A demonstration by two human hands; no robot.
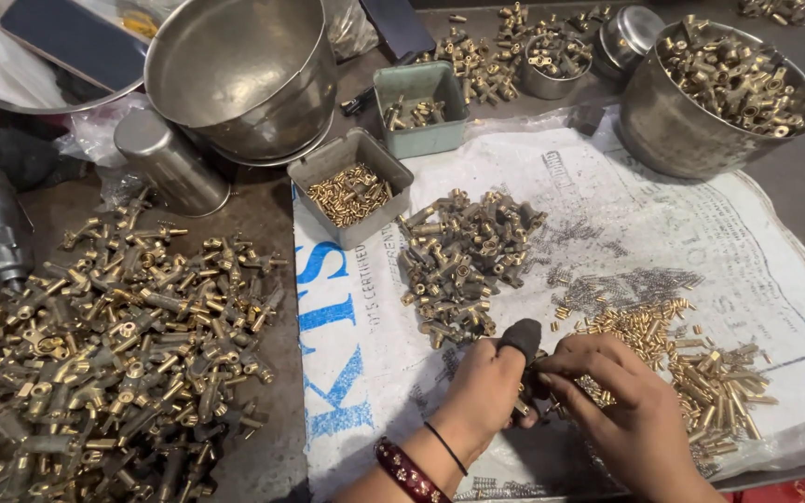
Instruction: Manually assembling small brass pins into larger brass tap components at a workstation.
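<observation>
Both hands met low over the white sack [607, 242]. The left hand [488, 387], a dark cap on its thumb and bangles at the wrist, had its fingers curled tight round a small brass fitting [525, 402]; little of that fitting showed between the two hands. The right hand [621, 401] had its fingertips pinched together against the same fitting, apparently on some tiny part, though what they held could not be made out. Just beside the right hand lay a spread of short brass pins [701, 373], with thin dark springs [635, 284] beyond them and a heap of fittings [463, 261] ahead of the left hand. A far larger pile [104, 345] covered the table to the left, well apart. To do this well, I judged, the left hand had to keep the fitting steady and its opening turned toward the right fingers, while the right worked in small moves so nothing slipped into the loose pins below.
</observation>
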